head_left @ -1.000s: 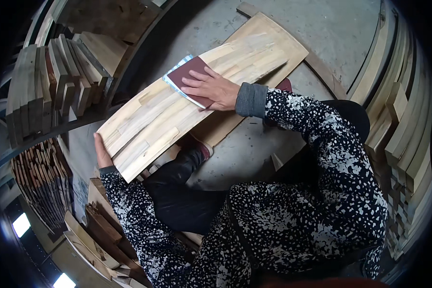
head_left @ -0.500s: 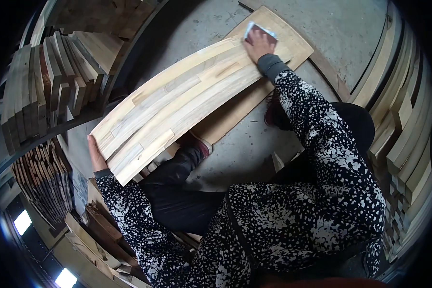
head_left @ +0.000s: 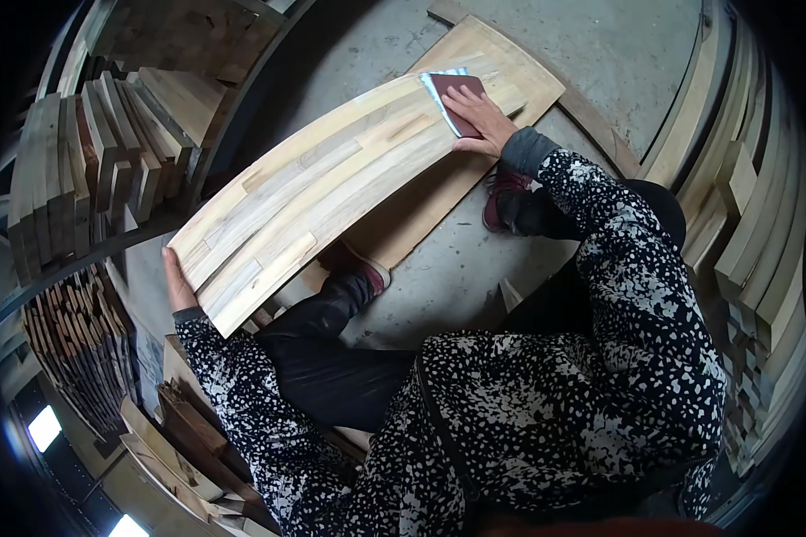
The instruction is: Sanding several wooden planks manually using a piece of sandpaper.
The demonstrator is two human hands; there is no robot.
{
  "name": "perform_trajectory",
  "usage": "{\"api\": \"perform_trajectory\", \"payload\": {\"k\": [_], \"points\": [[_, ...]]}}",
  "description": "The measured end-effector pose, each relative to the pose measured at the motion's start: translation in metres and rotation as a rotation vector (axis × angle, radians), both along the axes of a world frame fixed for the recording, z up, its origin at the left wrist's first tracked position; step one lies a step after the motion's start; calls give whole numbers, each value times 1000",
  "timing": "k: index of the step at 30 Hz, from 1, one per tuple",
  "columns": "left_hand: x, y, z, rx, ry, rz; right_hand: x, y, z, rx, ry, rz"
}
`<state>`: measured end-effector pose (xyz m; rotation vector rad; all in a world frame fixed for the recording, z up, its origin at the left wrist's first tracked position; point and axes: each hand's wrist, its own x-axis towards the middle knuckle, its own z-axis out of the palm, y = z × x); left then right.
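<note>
A long laminated wood panel (head_left: 322, 183), made of pale and brownish strips, slants from near left to far right. My left hand (head_left: 179, 282) grips its near-left end, with fingers along the end edge and some of them hidden beneath. Toward the far end, my right hand (head_left: 479, 116) presses a reddish-brown sheet of sandpaper (head_left: 461, 94) with a bluish-white edge on the panel's top face. The fingers lie over the sheet, with the thumb near the panel's right edge. Under the panel's far part lies a wider brown board (head_left: 533, 72).
Wooden boards (head_left: 107, 143) stand in a rack at left, and thin slats (head_left: 81, 345) are bundled below it. Long timber pieces (head_left: 766, 242) are stacked at right. My shoes (head_left: 367, 268) rest by the brown board on the grey concrete floor (head_left: 636, 54).
My right hand has drawn the sandpaper nearer and leftward along the panel, turning it so more of the sheet shows. My left hand stays at the near end.
</note>
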<state>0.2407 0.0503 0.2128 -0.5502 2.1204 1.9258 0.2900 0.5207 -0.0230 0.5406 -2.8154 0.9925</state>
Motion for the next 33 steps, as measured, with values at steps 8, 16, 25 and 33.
{"api": "perform_trajectory", "payload": {"k": [8,16,25,33], "points": [[-9,10,-10,88,-2,-25,-11,60,-85,112,-245,-509],[5,-7,0,66,-8,38,0,-24,-9,89,-366,-788],[2,6,-3,95,-24,17,11,-18,22,-181,70,-28],[13,9,8,135,-34,36,5,17,-5,195,-46,33]]}}
